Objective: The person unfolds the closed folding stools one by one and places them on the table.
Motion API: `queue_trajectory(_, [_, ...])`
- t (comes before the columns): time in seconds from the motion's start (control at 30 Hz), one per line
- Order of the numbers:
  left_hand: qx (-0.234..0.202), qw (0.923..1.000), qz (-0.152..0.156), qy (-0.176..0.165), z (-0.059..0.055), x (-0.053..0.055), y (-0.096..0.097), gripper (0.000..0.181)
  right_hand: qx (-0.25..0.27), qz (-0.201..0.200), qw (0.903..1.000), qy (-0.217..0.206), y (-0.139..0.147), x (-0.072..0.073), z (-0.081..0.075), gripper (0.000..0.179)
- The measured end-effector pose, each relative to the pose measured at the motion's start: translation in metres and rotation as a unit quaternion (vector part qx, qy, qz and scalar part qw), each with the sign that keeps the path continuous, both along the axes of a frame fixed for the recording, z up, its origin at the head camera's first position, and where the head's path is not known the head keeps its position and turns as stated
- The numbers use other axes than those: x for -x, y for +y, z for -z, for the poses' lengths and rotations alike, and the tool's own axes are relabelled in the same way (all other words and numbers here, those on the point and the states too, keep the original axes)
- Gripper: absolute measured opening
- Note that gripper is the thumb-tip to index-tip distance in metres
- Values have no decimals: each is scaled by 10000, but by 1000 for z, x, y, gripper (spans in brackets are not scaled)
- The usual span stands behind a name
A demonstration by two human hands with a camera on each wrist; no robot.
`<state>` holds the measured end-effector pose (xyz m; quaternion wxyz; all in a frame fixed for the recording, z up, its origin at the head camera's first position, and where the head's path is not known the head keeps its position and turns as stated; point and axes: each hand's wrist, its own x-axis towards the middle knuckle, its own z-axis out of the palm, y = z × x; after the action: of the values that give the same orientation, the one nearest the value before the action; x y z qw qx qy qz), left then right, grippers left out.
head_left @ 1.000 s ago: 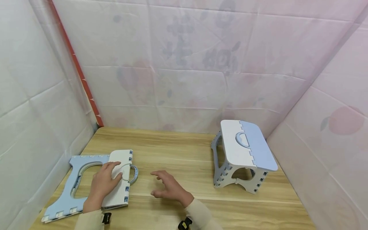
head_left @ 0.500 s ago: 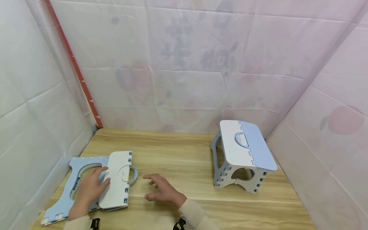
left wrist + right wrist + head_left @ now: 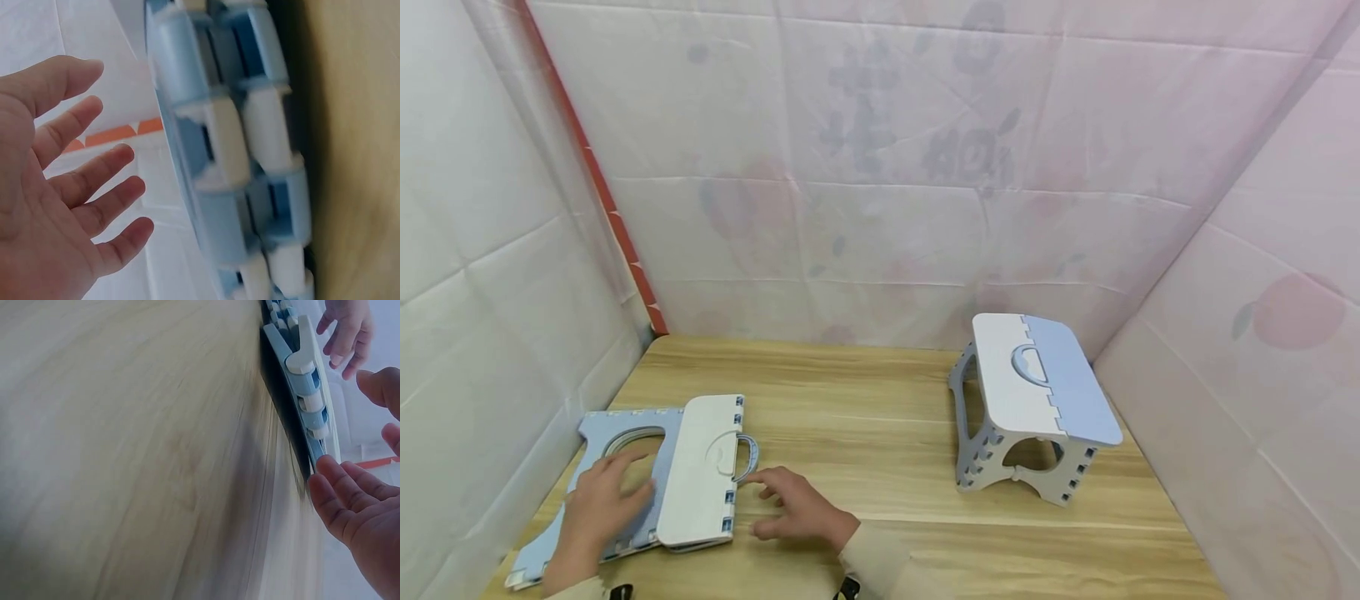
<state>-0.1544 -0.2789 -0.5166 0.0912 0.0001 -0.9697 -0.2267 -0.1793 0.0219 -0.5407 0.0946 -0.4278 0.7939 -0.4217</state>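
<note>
A folding step stool (image 3: 700,479), white and light blue, lies folded flat on the left of the table. Its blue carry handle (image 3: 751,458) sticks out on the right side. My left hand (image 3: 597,508) hovers over its blue leg part, fingers spread and slightly bent; the left wrist view shows nothing in the palm. Beside the handle is my right hand (image 3: 801,512), fingers loosely bent, holding nothing. Its index fingertip lies at the handle's lower end; whether it touches I cannot tell. In the right wrist view, the fingers (image 3: 340,487) are close to the stool's hinged edge (image 3: 309,400).
A second matching stool (image 3: 1037,383) stands unfolded at the right of the wood-grain table (image 3: 865,392). White printed sheets (image 3: 880,208) hang behind and along both sides. A red strip (image 3: 598,175) runs down the back left corner.
My left hand has slid left off the white seat panel to above the blue legs. My right hand has moved left to the handle. The folded stool has stayed nearly in place.
</note>
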Motion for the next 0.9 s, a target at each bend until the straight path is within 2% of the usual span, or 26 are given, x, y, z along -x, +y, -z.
queue_trajectory(0.17, [40,9999,-96,-71,6,-6,-15,49,85,-60,9999,11,-9,-1,2,62])
queue_trajectory(0.3, [159,9992,-179,-315,9,-9,-27,55,110,-51,9999,-36,-16,-2,5,62])
queue_trajectory(0.43, [169,9948,-304,-958,8,-10,-36,71,145,-26,9997,-188,-22,-3,6,62])
queue_trajectory(0.57, [19,9845,-441,-1698,6,-10,-43,89,239,85,9980,-577,-29,-2,6,62])
queue_trajectory(0.63, [-46,9802,-507,-1914,5,-10,-45,94,311,194,9960,-813,-31,-2,7,63])
queue_trajectory(0.77, [-22,9789,-467,-1991,7,-13,-50,97,377,380,9934,-1015,-35,-4,9,63])
queue_trajectory(0.9, [33,9832,-122,-1822,11,-16,-57,90,379,401,9938,-963,-38,-5,12,61])
